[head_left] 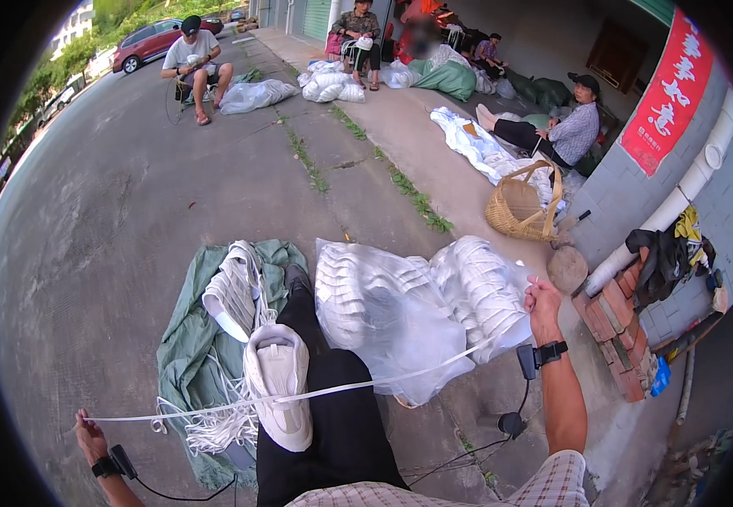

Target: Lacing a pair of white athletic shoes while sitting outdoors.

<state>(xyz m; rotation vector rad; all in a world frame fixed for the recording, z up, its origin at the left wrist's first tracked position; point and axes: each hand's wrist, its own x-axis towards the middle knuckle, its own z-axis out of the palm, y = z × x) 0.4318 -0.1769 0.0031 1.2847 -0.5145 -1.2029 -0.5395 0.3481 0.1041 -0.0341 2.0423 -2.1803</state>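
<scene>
A long white shoelace is stretched between my hands, crossing a white shoe that lies on my thigh. Whether the lace is threaded through the shoe I cannot tell. Out at the lower left, my left hand pinches one end. My right hand, raised to the right beside the plastic bags, grips the other. Left of the shoe, a bunch of loose white laces rests on a green sack. Nested white shoe uppers lie above it.
Clear plastic bags filled with stacked white uppers lie right of my leg. Farther right are a wicker basket, stacked bricks and a white drainpipe. Several people sit beyond, among sacks and bags.
</scene>
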